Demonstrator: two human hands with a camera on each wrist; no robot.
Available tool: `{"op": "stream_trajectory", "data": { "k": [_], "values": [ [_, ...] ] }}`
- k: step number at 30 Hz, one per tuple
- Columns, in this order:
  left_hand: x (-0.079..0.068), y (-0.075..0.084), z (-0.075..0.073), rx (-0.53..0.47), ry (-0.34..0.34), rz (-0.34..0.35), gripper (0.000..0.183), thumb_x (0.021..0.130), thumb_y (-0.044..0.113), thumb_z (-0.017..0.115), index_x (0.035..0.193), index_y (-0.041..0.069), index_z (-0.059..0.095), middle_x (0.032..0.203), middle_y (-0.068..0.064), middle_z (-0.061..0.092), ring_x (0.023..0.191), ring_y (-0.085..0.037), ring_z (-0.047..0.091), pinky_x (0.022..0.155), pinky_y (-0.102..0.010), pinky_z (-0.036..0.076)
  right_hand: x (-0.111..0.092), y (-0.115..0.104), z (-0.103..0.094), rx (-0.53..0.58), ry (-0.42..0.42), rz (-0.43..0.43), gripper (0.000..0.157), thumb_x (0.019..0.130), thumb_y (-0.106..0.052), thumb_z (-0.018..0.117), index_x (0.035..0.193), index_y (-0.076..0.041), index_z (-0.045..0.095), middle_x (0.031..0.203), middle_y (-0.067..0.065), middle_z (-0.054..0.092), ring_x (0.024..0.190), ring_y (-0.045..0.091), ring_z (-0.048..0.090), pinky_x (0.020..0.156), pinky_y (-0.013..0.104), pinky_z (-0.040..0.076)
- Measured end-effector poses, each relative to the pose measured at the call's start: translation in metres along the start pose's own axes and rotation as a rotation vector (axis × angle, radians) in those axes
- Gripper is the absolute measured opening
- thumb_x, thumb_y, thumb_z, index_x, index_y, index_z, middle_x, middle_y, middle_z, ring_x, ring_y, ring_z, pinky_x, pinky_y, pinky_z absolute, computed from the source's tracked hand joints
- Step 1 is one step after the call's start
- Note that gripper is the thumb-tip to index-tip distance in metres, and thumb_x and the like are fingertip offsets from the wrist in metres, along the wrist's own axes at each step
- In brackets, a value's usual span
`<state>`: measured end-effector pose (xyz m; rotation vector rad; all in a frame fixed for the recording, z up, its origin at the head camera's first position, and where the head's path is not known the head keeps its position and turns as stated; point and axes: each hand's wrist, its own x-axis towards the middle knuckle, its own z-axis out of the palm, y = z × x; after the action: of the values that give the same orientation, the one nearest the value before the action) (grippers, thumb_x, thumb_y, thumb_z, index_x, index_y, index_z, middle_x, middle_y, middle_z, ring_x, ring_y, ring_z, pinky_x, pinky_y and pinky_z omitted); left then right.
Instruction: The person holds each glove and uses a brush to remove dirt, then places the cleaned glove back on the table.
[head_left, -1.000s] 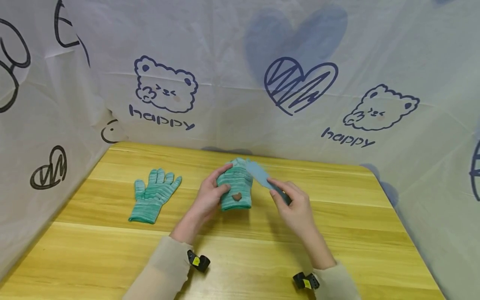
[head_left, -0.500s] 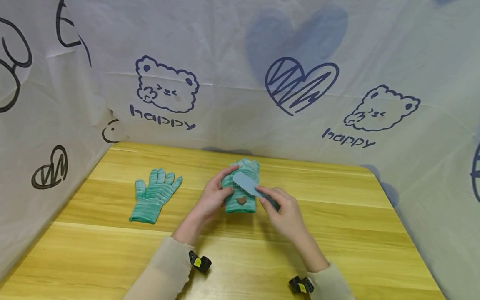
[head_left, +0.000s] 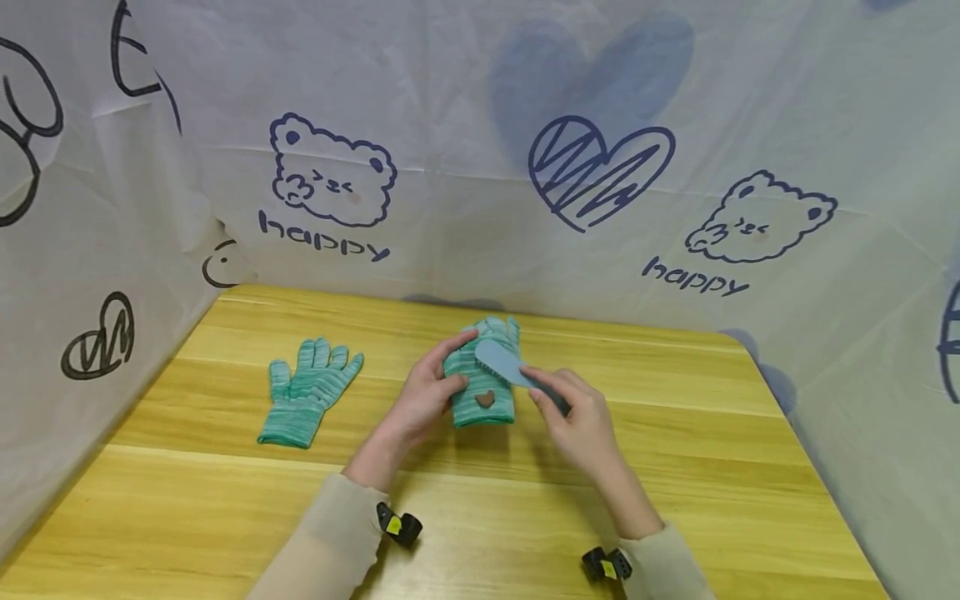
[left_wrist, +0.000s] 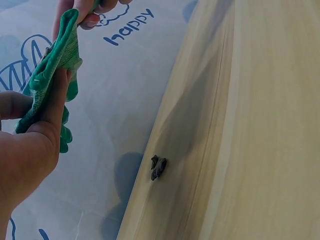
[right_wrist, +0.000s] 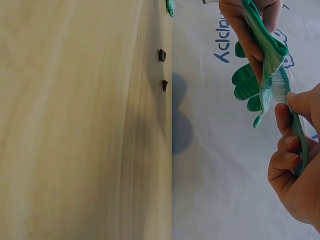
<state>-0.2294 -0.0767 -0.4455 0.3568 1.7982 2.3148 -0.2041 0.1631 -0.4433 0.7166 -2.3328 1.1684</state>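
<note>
My left hand grips a green-and-white striped knit glove by its left side, raised over the table with the cuff toward me. In the left wrist view, the thumb and fingers pinch the glove between them. A brown patch sits near the cuff. My right hand holds a blue-grey brush by its dark handle. The right wrist view shows the brush's pale bristles against the glove's face. A matching glove lies flat on the table at the left.
A yellow wood-grain table stretches beneath both hands. Small dark scraps lie on it under the raised glove. Behind the table hangs a white cloth printed with bears and hearts. Black cameras are strapped at both wrists.
The brush has come from the glove's upper right edge down and left onto its middle, then shifted slightly back up and right. The held glove has moved a little to the right.
</note>
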Motion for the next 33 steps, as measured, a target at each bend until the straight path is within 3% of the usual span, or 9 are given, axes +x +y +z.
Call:
{"op": "stream_trajectory", "data": {
  "k": [9,17,24,29,33],
  "values": [
    [0.000,0.001,-0.001,-0.015,-0.010,0.012,0.068,0.097,-0.011,0.045,0.161,0.012,0.038,0.143,-0.024,0.051,0.098,-0.016,0.060,0.074,-0.023,0.053,0.002,0.008,-0.003,-0.022,0.082,-0.006,0.030,0.096,-0.004,0.072,0.126,-0.010,0.076,0.098,0.006,0.072,0.070,0.013,0.053,0.057,0.023,0.043],
    [-0.001,0.003,-0.003,-0.038,0.015,-0.002,0.070,0.096,-0.010,0.045,0.162,0.013,0.036,0.143,-0.025,0.050,0.097,-0.018,0.058,0.069,-0.023,0.051,0.004,0.013,-0.012,-0.024,0.201,0.085,0.032,0.095,-0.001,0.072,0.126,-0.008,0.075,0.098,0.011,0.071,0.069,0.014,0.051,0.056,0.018,0.040],
    [0.001,0.001,-0.003,-0.047,0.020,-0.012,0.068,0.098,-0.010,0.044,0.162,0.013,0.036,0.144,-0.024,0.050,0.099,-0.017,0.061,0.074,-0.025,0.054,0.004,0.005,-0.011,-0.002,0.118,0.053,0.032,0.097,-0.004,0.072,0.128,-0.010,0.075,0.101,0.009,0.071,0.074,0.014,0.054,0.057,0.022,0.043],
    [0.002,-0.002,0.000,-0.041,0.051,-0.030,0.067,0.099,-0.010,0.044,0.162,0.012,0.035,0.137,-0.021,0.054,0.087,-0.013,0.059,0.069,-0.023,0.051,0.002,-0.001,-0.005,0.026,0.024,0.011,0.033,0.097,-0.004,0.071,0.128,-0.012,0.075,0.099,0.004,0.071,0.070,0.012,0.052,0.056,0.025,0.043],
    [0.002,-0.004,0.001,-0.056,0.069,-0.034,0.071,0.097,-0.013,0.042,0.163,0.010,0.031,0.147,-0.022,0.049,0.104,-0.014,0.059,0.080,-0.023,0.053,0.000,-0.004,0.000,0.033,-0.062,-0.003,0.033,0.097,-0.006,0.071,0.129,-0.014,0.075,0.101,0.001,0.072,0.074,0.011,0.054,0.061,0.026,0.047]
  ]
}}
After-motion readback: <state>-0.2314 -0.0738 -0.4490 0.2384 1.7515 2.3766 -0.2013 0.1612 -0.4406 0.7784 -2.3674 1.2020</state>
